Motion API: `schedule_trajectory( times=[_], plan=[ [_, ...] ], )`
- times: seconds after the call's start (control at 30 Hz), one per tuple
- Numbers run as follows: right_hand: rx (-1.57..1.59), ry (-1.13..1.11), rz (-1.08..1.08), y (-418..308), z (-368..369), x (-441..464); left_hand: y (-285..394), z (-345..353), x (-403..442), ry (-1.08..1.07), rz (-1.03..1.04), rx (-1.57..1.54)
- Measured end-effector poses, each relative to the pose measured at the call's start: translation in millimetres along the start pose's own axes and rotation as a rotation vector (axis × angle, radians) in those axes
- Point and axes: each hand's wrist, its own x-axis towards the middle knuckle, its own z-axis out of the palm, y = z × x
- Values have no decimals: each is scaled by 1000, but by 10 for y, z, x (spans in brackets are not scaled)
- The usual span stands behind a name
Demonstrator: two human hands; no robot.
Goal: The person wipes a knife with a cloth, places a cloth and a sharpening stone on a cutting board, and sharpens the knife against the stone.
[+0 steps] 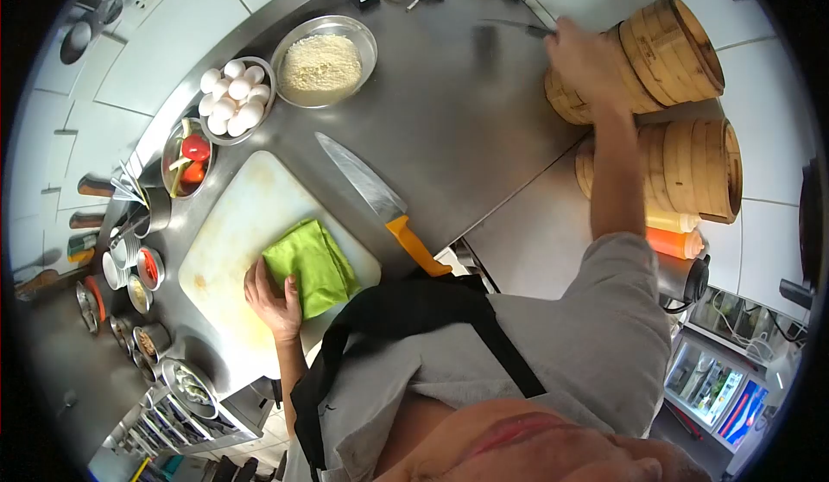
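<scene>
My left hand rests on the white cutting board, its fingers apart at the left edge of a folded green cloth. Stretched out to the upper right, my right hand has its fingers closed round the end of a small knife, whose thin blade points left. Bamboo steamers stand beside and partly behind that hand. A large knife with an orange handle lies on the steel counter, right of the board.
Behind the board are a bowl of eggs, a bowl of pale flour-like powder and a bowl of vegetables. More steamers and sauce bottles stand right of my right forearm. Small ingredient bowls line the far left.
</scene>
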Motion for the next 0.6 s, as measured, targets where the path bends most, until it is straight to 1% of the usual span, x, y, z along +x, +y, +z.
schedule_trajectory(
  times=[0.03,0.1,0.17,0.23,0.27,0.3,0.37,0.4,0.47,0.5,0.57,0.6],
  plan=[
    [-73,15,-2,72,-130,191,0,0,4,3,-5,-4],
    [-138,-39,-16,386,-127,697,19,-16,7,-15,-37,-1],
    [35,92,-41,946,232,1283,6,-16,3,-13,-32,-3],
    [67,94,-18,1445,572,1933,14,-9,20,-3,-29,-3],
    [102,90,10,1531,644,2108,23,-16,23,-2,-30,-8],
    [102,91,4,1498,580,2143,27,-17,28,-2,-31,-11],
    [86,36,80,1435,363,2194,22,-7,35,-4,-34,3],
    [88,31,74,1387,308,2236,21,-12,27,-10,-34,18],
    [-71,174,44,1435,311,2334,49,-39,41,-19,-43,11],
    [-71,172,44,1446,333,2378,64,-41,57,-21,-46,0],
    [-54,9,128,1530,480,2620,38,-13,51,-7,-33,4],
    [27,-20,212,1546,573,2692,15,-2,35,4,-19,8]
  ],
)
